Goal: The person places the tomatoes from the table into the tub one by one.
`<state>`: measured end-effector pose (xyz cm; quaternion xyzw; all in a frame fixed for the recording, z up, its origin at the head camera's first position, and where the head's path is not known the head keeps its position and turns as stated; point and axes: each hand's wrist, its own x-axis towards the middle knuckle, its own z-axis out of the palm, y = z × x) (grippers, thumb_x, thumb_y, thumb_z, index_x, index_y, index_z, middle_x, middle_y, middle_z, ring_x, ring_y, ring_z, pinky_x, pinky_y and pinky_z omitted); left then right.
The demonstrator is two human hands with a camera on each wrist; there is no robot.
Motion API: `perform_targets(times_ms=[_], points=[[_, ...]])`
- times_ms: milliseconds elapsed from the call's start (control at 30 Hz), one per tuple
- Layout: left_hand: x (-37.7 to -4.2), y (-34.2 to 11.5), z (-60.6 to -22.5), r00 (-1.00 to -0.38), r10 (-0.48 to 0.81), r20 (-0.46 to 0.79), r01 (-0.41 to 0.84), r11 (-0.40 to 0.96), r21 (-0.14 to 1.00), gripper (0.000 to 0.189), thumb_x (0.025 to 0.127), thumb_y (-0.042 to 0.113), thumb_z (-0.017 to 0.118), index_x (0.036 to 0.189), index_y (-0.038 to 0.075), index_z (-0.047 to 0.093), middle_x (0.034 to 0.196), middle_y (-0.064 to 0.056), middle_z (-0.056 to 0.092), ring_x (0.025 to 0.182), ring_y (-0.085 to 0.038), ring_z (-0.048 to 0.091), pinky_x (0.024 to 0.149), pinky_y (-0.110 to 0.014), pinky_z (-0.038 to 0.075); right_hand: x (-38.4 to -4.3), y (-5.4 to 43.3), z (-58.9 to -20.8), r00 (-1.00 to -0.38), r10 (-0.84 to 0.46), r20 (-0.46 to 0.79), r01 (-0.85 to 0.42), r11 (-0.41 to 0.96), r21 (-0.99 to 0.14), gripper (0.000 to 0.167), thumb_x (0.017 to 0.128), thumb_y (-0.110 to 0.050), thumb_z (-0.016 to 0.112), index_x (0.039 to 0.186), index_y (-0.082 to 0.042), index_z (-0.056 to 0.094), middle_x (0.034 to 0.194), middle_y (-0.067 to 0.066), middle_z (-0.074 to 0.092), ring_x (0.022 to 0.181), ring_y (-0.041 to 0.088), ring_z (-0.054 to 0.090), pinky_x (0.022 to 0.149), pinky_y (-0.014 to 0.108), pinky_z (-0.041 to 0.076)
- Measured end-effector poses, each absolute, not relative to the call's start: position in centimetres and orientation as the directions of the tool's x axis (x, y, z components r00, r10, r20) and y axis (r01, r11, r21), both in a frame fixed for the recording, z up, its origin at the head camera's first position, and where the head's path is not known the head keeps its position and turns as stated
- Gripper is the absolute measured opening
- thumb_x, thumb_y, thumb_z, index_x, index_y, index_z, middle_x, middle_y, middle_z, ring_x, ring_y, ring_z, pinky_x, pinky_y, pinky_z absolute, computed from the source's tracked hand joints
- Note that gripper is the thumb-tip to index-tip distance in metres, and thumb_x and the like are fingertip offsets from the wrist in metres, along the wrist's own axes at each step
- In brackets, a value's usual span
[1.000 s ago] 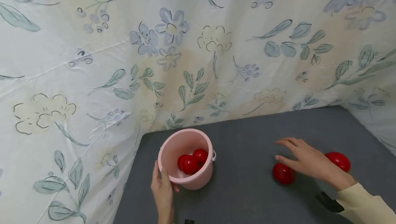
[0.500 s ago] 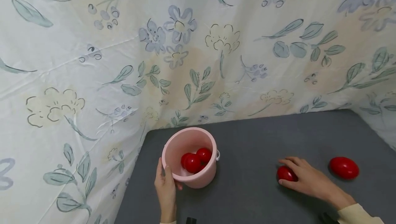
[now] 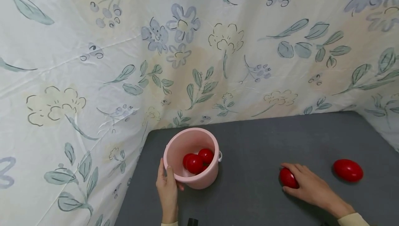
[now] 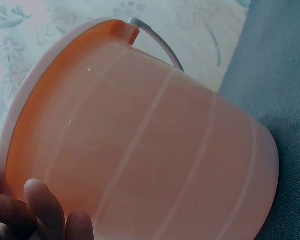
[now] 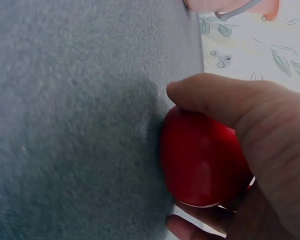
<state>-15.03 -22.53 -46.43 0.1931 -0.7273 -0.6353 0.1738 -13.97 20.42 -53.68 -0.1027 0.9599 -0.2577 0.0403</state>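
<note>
A pink bucket (image 3: 202,179) stands on the dark grey table, its mouth leaning toward me. Several glossy red balls (image 3: 194,164) lie inside it. My left hand (image 3: 168,188) holds the bucket at its near left side; in the left wrist view, bent fingers (image 4: 45,202) lie against its wall just below the rim. On the right, my right hand (image 3: 307,186) grips a smooth red egg-shaped ball (image 3: 287,178) between thumb and fingers. The right wrist view shows this ball (image 5: 202,157) low at the table surface, thumb on one side and fingers on the other.
Another red egg-shaped ball (image 3: 348,170) lies on the table (image 3: 249,170) to the right of my right hand. A floral cloth (image 3: 193,63) hangs behind the table and down its left side. A white handle joint (image 3: 220,156) sticks out from the bucket's right side.
My right hand has come down from above the ball and closed its fingers round it. The left hand stays on the bucket. The head view has shifted slightly.
</note>
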Motion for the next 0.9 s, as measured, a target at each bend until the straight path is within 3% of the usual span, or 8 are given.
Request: perform_targets(times_ms=[267, 533, 900], points=[[-15.1, -22.7, -46.7, -0.868, -0.497, -0.002, -0.072, 0.12, 0.99, 0.053, 0.107, 0.023, 0.048, 0.158, 0.015, 0.036, 0.048, -0.001, 0.054, 0.035, -0.015, 0.051, 0.041, -0.027, 0.045, -14.1, 20.1, -53.7, -0.974, -0.222, 0.04, -0.198, 0.761, -0.618, 0.073, 0.077, -0.032, 0.087, 0.137, -0.006, 0.053, 0.123, 0.016, 0.061, 0.106, 0.028, 0.061, 0.071, 0.035, 0.056], [-15.1, -22.7, -46.7, -0.867, -0.498, -0.003, -0.073, 0.121, 0.99, 0.053, 0.107, 0.024, 0.047, 0.158, 0.016, 0.036, 0.048, 0.001, 0.054, 0.035, -0.016, 0.051, 0.041, -0.028, 0.045, -15.4, 20.6, -51.3, -0.952, -0.307, 0.014, -0.231, 0.685, -0.691, 0.063, 0.084, -0.034, 0.082, 0.133, -0.006, 0.054, 0.125, 0.015, 0.059, 0.1, 0.021, 0.063, 0.068, 0.026, 0.055], [-15.0, -22.7, -46.7, -0.862, -0.507, -0.016, -0.086, 0.115, 0.99, 0.053, 0.106, 0.026, 0.048, 0.158, 0.016, 0.037, 0.049, 0.0, 0.054, 0.035, -0.015, 0.051, 0.042, -0.026, 0.046, -18.5, 20.9, -44.0, -0.931, -0.366, 0.019, -0.292, 0.71, -0.64, 0.066, 0.084, -0.034, 0.082, 0.138, -0.012, 0.051, 0.132, 0.017, 0.056, 0.108, 0.03, 0.062, 0.07, 0.035, 0.061]])
